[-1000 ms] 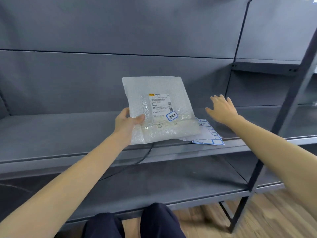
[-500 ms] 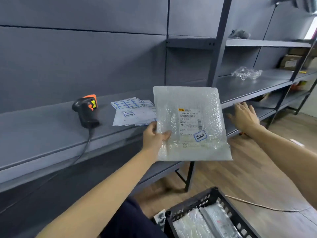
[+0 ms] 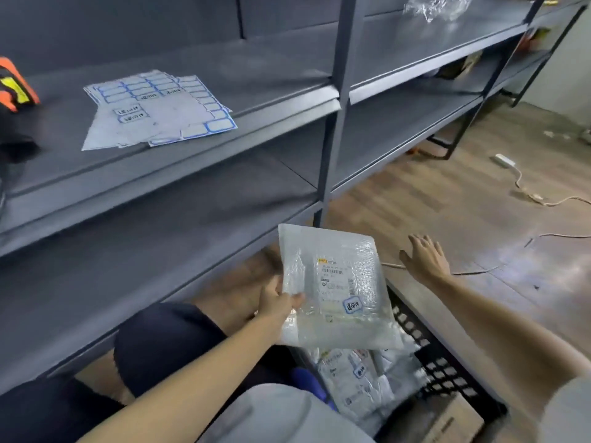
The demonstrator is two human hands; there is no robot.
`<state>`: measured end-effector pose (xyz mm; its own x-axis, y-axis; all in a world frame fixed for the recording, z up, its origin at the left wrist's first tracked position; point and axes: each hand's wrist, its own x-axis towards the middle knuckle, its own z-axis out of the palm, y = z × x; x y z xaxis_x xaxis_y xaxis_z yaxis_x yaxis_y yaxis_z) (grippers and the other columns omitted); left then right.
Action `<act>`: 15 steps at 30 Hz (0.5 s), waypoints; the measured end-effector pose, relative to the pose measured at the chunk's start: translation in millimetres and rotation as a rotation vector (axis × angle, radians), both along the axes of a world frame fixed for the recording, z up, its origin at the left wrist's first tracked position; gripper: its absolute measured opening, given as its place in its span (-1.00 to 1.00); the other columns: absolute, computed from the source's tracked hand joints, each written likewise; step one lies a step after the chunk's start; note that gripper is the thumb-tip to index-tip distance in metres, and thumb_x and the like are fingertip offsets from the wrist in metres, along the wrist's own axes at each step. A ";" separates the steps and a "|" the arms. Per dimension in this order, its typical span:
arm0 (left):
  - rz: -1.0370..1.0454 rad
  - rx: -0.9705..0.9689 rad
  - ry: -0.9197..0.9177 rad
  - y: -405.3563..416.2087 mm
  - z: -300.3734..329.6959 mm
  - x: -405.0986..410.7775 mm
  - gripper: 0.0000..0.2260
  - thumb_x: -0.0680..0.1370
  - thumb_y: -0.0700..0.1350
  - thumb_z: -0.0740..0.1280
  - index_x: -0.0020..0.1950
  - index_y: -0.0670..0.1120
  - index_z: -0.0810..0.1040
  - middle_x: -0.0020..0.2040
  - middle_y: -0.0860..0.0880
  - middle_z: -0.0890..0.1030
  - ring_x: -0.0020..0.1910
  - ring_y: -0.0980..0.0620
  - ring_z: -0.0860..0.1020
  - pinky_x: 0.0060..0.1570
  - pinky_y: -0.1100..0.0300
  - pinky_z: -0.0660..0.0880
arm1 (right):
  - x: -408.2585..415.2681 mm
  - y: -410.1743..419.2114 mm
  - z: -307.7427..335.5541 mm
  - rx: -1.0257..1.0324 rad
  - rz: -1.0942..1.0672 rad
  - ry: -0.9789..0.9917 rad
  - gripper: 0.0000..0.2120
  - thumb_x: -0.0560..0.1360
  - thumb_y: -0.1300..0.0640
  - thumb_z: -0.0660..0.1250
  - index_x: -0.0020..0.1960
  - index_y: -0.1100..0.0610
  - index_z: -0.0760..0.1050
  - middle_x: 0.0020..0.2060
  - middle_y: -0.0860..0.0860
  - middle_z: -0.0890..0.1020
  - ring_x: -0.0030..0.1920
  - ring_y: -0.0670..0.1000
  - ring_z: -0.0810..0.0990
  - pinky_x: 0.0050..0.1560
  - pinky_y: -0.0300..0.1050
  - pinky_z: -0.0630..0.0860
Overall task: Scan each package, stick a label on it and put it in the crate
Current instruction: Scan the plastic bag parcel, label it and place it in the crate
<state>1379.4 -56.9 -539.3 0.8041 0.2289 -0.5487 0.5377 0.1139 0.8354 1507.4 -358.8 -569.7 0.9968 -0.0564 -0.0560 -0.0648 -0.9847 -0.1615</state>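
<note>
Head view: left hand grips bubble-wrap package bearing barcode and blue-bordered sticker, writing illegible; right hand open.

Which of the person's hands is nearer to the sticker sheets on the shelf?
Left. The left hand grips the bubble-wrapped package below and right of the sticker sheets; the right hand hovers open farther right, over the floor.

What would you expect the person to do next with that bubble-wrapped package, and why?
Probably lower and release it. The left hand holds the clear bubble-wrap package, already bearing a small blue-edged label, just above the black plastic crate of similar packages.
</note>
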 end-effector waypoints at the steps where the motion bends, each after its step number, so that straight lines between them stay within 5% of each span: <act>1: 0.004 0.007 0.030 0.4 -10.2 1.7 -0.67 0.45 -0.37 0.42 0.14 -0.10 0.48 0.06 -0.06 0.61 0.03 -0.07 0.58 0.09 0.01 0.53 | -2.3 1.6 -14.1 0.006 0.009 0.036 -0.50 0.60 0.03 0.19 0.47 0.24 0.24 0.45 0.14 0.32 0.50 0.11 0.17 0.46 0.00 0.06; 5: 0.023 0.049 0.107 -4.0 -39.0 8.9 -0.62 0.47 -0.40 0.37 0.15 -0.03 0.44 0.10 -0.04 0.57 0.04 -0.07 0.54 0.08 0.10 0.49 | -8.3 9.4 -62.4 0.073 0.060 0.201 -0.51 0.60 0.01 0.18 0.48 0.17 0.27 0.44 0.12 0.35 0.48 0.12 0.22 0.46 0.02 0.17; 8: 0.038 0.067 0.190 -10.5 -54.4 8.8 -0.55 0.48 -0.37 0.38 0.33 -0.11 0.42 0.22 -0.10 0.55 0.08 -0.08 0.53 0.12 0.10 0.48 | -11.1 25.4 -79.1 0.268 -0.007 0.356 -0.54 0.57 -0.11 0.11 0.28 0.19 0.47 0.07 0.16 0.61 0.01 0.11 0.56 -0.03 -0.07 0.52; 11: 0.054 0.029 0.277 -18.1 -70.9 10.5 -0.58 0.49 -0.33 0.38 0.33 -0.14 0.43 0.20 -0.12 0.56 0.14 -0.16 0.55 0.18 -0.05 0.49 | -20.6 40.9 -78.2 0.859 -0.232 0.670 -0.27 0.39 -0.47 0.16 0.14 0.16 0.51 -0.22 0.05 0.56 -0.34 -0.11 0.59 -0.42 -0.35 0.48; 13: 0.038 0.017 0.309 -21.7 -76.5 11.4 -0.64 0.47 -0.32 0.41 0.23 -0.11 0.48 0.14 -0.13 0.60 0.08 -0.16 0.58 0.14 -0.10 0.52 | -26.5 42.9 -78.4 1.140 -0.276 0.873 -0.42 0.47 -0.31 0.23 0.16 0.18 0.54 -0.10 0.11 0.66 -0.22 -0.03 0.69 -0.24 -0.22 0.60; 15: -0.008 0.005 0.317 -20.0 -81.8 12.3 -0.68 0.45 -0.30 0.44 0.16 -0.10 0.50 0.06 -0.10 0.63 0.02 -0.12 0.60 0.08 -0.05 0.56 | -29.1 42.5 -78.0 1.168 -0.233 0.950 -0.69 0.57 -0.06 0.25 0.08 0.18 0.55 -0.10 0.11 0.70 -0.22 0.04 0.70 -0.22 -0.12 0.64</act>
<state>1391.8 -76.9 -621.1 0.5947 0.2265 -0.7713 0.7724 0.1049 0.6264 1478.3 -316.4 -647.7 0.5427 0.3262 -0.7740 -0.7206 -0.2926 -0.6285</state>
